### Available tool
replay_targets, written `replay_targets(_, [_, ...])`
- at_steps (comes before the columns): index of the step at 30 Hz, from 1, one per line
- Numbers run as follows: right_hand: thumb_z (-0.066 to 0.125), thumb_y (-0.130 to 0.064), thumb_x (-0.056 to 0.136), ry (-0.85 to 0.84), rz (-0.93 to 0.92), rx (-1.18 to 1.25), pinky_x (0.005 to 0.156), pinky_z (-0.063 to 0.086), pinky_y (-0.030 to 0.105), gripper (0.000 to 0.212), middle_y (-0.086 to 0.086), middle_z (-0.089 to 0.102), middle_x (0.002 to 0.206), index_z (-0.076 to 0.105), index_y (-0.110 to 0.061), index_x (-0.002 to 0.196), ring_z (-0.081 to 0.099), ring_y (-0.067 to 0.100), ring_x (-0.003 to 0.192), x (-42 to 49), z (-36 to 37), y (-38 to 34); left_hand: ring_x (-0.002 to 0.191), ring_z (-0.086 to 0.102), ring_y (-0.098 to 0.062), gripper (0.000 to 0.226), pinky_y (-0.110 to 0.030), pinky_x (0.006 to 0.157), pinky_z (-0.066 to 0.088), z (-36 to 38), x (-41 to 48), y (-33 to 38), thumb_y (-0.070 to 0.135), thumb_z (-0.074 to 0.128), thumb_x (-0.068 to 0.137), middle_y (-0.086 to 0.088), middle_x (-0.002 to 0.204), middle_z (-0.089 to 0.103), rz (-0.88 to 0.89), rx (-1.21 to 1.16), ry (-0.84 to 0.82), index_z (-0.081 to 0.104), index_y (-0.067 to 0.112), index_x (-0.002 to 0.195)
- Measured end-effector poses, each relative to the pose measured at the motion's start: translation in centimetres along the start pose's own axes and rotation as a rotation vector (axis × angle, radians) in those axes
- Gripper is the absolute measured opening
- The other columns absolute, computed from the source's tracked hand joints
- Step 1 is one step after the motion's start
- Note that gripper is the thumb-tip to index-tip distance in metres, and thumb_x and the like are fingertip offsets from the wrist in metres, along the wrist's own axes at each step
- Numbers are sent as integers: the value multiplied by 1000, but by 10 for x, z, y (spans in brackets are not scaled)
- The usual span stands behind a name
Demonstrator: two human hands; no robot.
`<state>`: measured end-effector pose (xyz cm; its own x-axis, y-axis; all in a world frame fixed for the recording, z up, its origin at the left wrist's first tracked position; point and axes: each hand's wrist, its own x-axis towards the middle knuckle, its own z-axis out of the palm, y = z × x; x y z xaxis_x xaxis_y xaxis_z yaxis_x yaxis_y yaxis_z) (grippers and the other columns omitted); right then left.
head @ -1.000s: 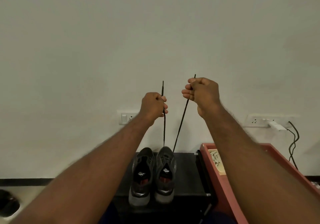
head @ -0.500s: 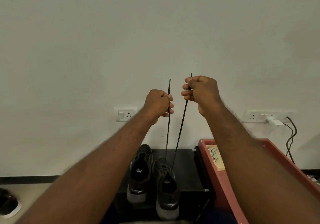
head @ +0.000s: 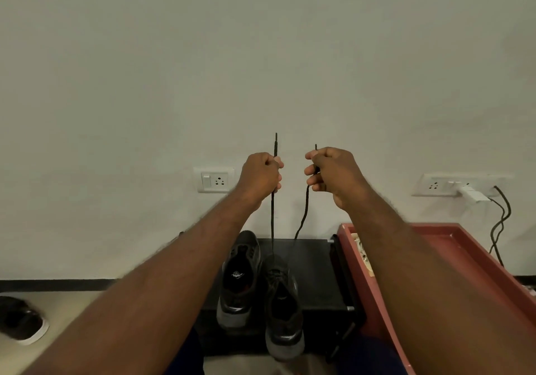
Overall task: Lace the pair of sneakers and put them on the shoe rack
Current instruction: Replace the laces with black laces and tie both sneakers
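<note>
Two dark grey sneakers stand on a black shoe rack (head: 313,273) against the wall. The left sneaker (head: 239,279) stays put; the right sneaker (head: 282,305) sits nearer me, its heel over the rack's front edge. A black shoelace (head: 272,221) rises from the right sneaker in two strands. My left hand (head: 261,176) grips the left strand, which runs straight and taut, its tip sticking up above the fist. My right hand (head: 330,171) pinches the right strand, which hangs slack and curved.
A red tray (head: 452,247) with some small items stands right of the rack. Wall sockets (head: 216,179) and a plugged white charger (head: 471,193) with black cables sit on the wall. A dark shoe (head: 20,321) lies on the floor at far left.
The right sneaker has slid toward me along the rack. Both hands have lowered slightly and the right strand has gone slack; the left strand's tip now shows higher than the right.
</note>
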<state>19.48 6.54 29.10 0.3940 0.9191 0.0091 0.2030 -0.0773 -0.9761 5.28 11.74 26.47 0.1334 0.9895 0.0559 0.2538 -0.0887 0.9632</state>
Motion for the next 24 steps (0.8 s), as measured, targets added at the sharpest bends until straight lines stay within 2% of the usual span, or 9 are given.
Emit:
replay_targets(7, [48, -16, 103, -2, -119, 64, 47, 47, 25, 21, 8, 65, 75, 67, -8, 105, 56, 13, 49, 3, 3, -30, 60, 59, -17, 24, -33, 68, 54, 2, 5, 33, 8, 41, 99, -7, 73, 61, 105, -68, 18, 64, 5, 90])
replay_targets(17, [46, -13, 102, -14, -160, 75, 46, 45, 24, 20, 4, 64, 65, 65, -7, 105, 56, 11, 46, -11, 2, -33, 58, 63, -15, 23, -35, 68, 57, 12, -7, 42, 13, 46, 101, -7, 72, 64, 151, -67, 4, 64, 6, 88])
replay_targets(24, [43, -11, 102, 7, -172, 10, 47, 47, 25, 23, 8, 65, 76, 66, -7, 106, 57, 13, 49, -8, -7, -42, 64, 67, -20, 26, -40, 72, 60, 9, -8, 48, 16, 45, 103, -11, 76, 67, 137, -96, -12, 65, 3, 94])
